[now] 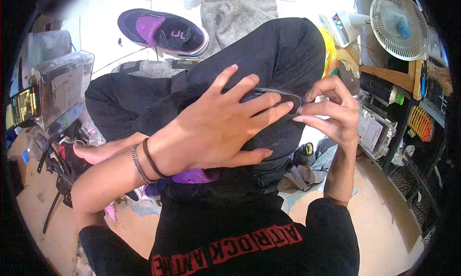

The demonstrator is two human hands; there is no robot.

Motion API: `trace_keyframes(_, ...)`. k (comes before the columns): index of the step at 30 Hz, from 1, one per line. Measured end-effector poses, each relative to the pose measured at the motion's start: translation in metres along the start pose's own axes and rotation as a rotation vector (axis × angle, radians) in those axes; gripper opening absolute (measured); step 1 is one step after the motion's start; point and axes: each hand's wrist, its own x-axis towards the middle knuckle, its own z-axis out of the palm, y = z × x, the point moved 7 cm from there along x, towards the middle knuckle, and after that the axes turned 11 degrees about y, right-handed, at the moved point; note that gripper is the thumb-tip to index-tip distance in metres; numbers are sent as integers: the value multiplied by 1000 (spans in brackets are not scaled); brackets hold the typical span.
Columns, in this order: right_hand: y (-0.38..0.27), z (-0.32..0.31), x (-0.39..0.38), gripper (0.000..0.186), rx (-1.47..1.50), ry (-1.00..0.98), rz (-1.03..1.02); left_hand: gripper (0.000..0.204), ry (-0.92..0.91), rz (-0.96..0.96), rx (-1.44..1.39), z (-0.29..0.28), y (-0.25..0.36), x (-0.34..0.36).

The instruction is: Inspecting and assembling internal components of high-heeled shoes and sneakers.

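Observation:
My left hand (230, 115) lies spread, palm down, over a dark flat piece (292, 103) with a rounded end and a paler rim, like an insole. Its fingertips rest on that piece, and most of the piece is hidden under the hand. At the rounded end my right hand (331, 108) is closed in a pinch, thumb against fingers. Whatever lies between those fingertips is too small to make out. Below my left forearm, purple mesh of a shoe (194, 175) shows, the remainder mostly covered.
Another dark shoe with purple mesh (163, 32) lies on white tiles past my crossed legs, beside a grey cloth (235, 14). A white fan (399, 25) stands far right, above a dark rack (408, 161). Clear plastic boxes (65, 81) stand at left. Crumpled cloths (307, 173) lie right of my lap.

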Motion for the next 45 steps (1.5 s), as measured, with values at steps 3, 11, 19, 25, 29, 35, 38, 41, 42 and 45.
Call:
trace_keyframes(3, 1, -1, -2, 30, 16, -18, -10, 75, 1, -16, 8, 0, 0, 2)
trace_keyframes(11, -1, 1, 2, 26, 24, 14, -74, 77, 1, 23, 41, -4, 4, 17)
trace_keyframes(19, -2, 1, 2, 27, 24, -18, -78, 81, -17, 37, 111, -7, 12, 17)
trace_keyframes(25, -3, 2, 3, 27, 31, -25, -72, 76, -59, 26, 113, -6, 13, 15)
trace_keyframes(29, -14, -8, 9, 25, -4, -22, -72, 57, 0, -1, 64, -42, 2, 0)
trace_keyframes(35, -62, 2, 40, 25, -90, -69, -175, 30, 356, -693, -62, -89, -56, -96)
trace_keyframes(38, -76, 62, 52, 28, -205, -398, -262, 27, 413, -854, -389, -58, -71, -128)
trace_keyframes(41, -79, 118, 57, 32, -359, -621, -285, 28, 496, -789, -437, -50, -78, -134)
trace_keyframes(42, -83, 130, 61, 33, -329, -625, -327, 28, 542, -764, -464, -50, -79, -134)
trace_keyframes(45, -92, 144, 64, 33, -254, -607, -380, 30, 652, -737, -509, -52, -83, -135)
